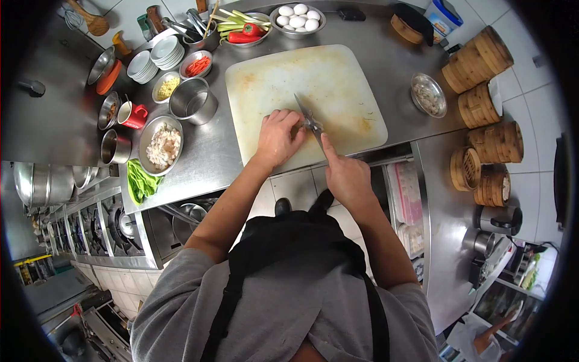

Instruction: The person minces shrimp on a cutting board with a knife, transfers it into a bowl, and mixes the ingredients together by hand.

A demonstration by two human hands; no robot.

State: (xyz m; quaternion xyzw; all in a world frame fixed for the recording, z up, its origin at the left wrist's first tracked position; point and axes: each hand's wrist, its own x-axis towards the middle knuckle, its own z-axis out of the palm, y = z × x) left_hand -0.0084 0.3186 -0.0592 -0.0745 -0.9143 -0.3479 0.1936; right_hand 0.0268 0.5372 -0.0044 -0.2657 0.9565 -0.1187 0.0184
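Observation:
A knife [308, 112] lies across the white cutting board [259, 78], its tip pointing away from me. My right hand [350, 178] is closed round its handle, index finger stretched along the top. Left of the blade, my left hand [280, 137] rests on the board with curled fingers. Its fingertips press beside a small greyish food piece [315, 124] at the blade; what they pinch is mostly hidden. To the right stands a metal bowl [429, 95] with pale greyish pieces. Another metal bowl [161, 146] on the left holds whitish chopped pieces.
Around the board stand an empty steel pot [193, 101], bowls of red strips [198, 64] and yellow bits [167, 87], eggs [298, 18], peppers [247, 35] and green leaves [142, 181]. Bamboo steamers [479, 60] line the right side. A stove [99, 226] is lower left.

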